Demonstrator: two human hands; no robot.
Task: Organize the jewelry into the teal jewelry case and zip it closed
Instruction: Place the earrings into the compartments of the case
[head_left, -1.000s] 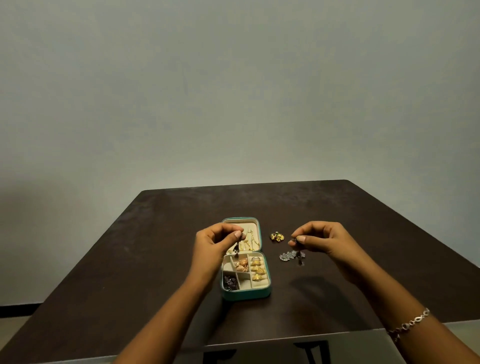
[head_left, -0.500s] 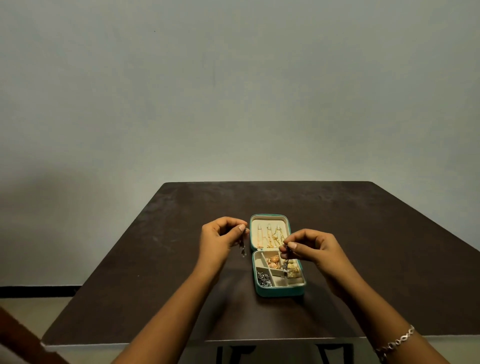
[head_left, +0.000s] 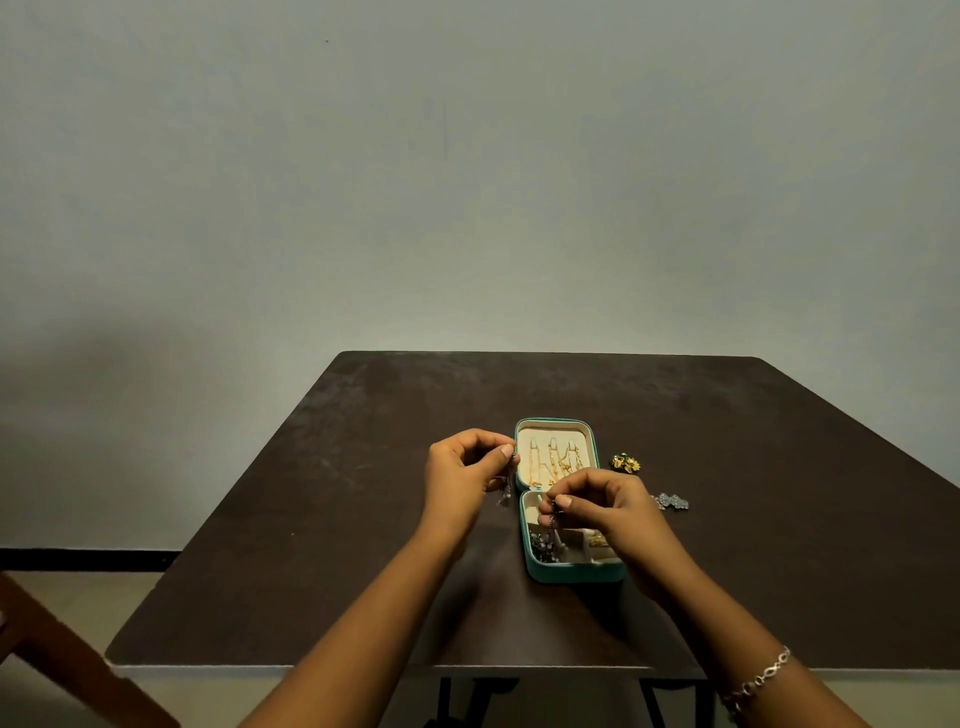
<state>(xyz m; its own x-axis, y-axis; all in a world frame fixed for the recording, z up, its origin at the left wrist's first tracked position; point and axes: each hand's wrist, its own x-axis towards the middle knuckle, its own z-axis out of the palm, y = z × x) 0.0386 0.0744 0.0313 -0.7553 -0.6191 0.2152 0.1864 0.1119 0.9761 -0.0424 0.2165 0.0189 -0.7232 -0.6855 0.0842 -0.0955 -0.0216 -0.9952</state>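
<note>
The teal jewelry case (head_left: 571, 572) lies open on the dark table (head_left: 363, 519), its lid flat behind with gold chains (head_left: 553, 461) pinned inside. My left hand (head_left: 462, 478) hovers just left of the lid, pinching a small dangling silver earring (head_left: 505, 493). My right hand (head_left: 602, 506) is over the case's tray, pinching another small dark earring (head_left: 553, 517) above the front-left compartment, where dark silver pieces (head_left: 541, 545) lie. Gold pieces (head_left: 597, 540) show in a right-hand compartment. A gold-green earring pair (head_left: 625, 462) and a silver piece (head_left: 671, 502) rest on the table right of the case.
A grey wall rises behind the table. A wooden chair part (head_left: 62, 660) shows at the lower left. The table's front edge (head_left: 311, 665) is near me. A silver bracelet (head_left: 758, 680) is on my right wrist.
My right hand carried its earring from the table right of the case to over the tray, now low over the front-left compartment. My left hand shifted from over the lid to its left.
</note>
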